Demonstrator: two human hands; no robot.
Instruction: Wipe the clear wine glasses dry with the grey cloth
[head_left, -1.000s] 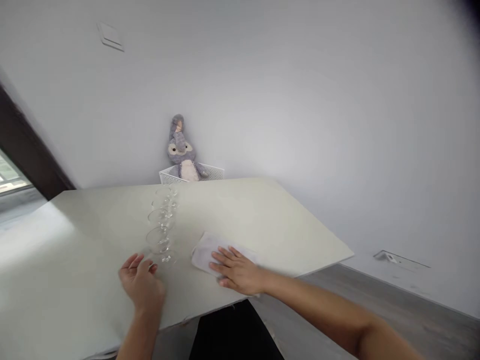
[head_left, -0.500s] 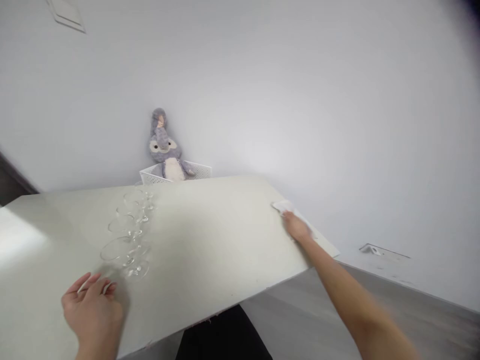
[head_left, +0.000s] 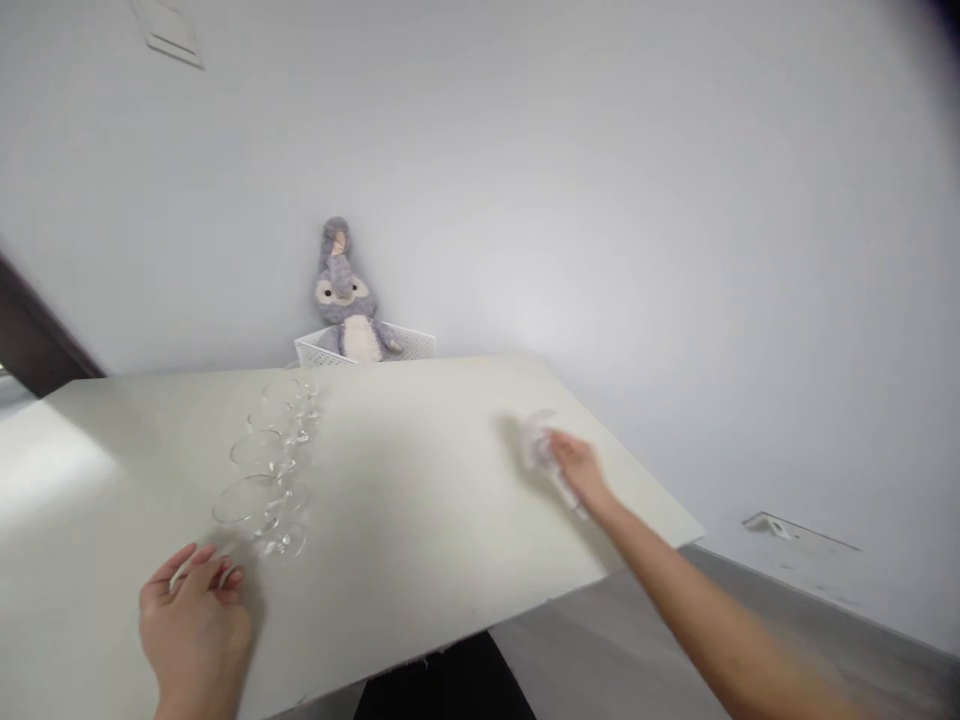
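Toward the right of the white table, my right hand grips a crumpled white cloth, blurred by motion and seemingly lifted off the surface. Several clear stemmed glasses stand in a row on the left part, running from near me toward the wall. My left hand is just in front of the nearest glass, its fingers loosely curled and apart, holding nothing and not visibly touching the glass.
Behind the table's far edge, a grey and white plush toy sits in a white perforated basket against the wall. A white wall plate is at the upper left. Grey floor shows beyond the front edge.
My right hand has drawn the cloth leftward from the table's right edge, and the cloth is now bunched instead of flat. The whole view has shifted slightly; my left hand keeps its pose.
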